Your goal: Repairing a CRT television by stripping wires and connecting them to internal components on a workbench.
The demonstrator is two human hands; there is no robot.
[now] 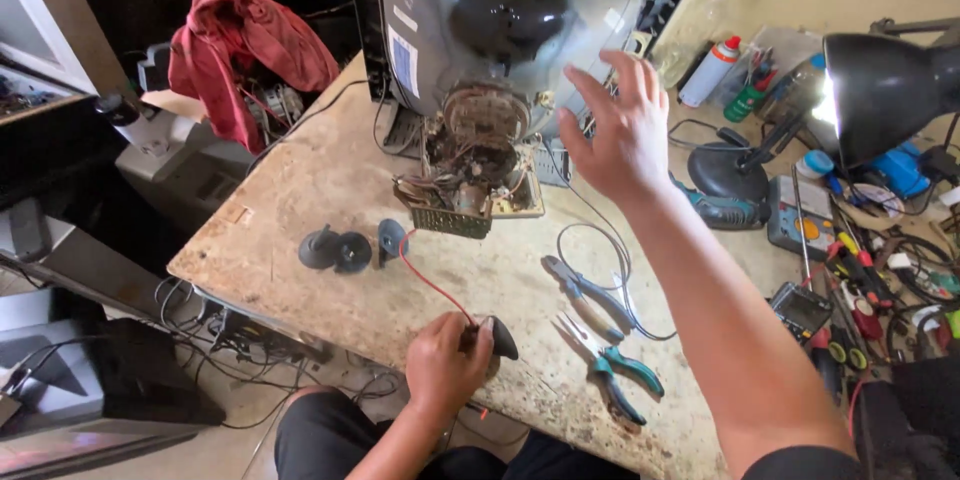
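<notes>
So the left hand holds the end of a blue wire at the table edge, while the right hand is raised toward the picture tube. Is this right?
Not quite: the wire is red, not blue. The head view shows the left hand gripping its end with a dark cap at the table edge, while the right hand is raised, open, toward the picture tube.

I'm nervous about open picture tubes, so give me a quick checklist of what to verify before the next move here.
1. Left hand firmly grips the black tool handle: ok.
2. Right hand apart from the picture tube: ok; raised beside it, not touching.
3. Red wire runs free to the black suction cap: ok.
4. Set unplugged: cannot tell.
5. Circuit board at the tube neck seated: cannot tell.
6. Pliers within reach: ok.
</notes>
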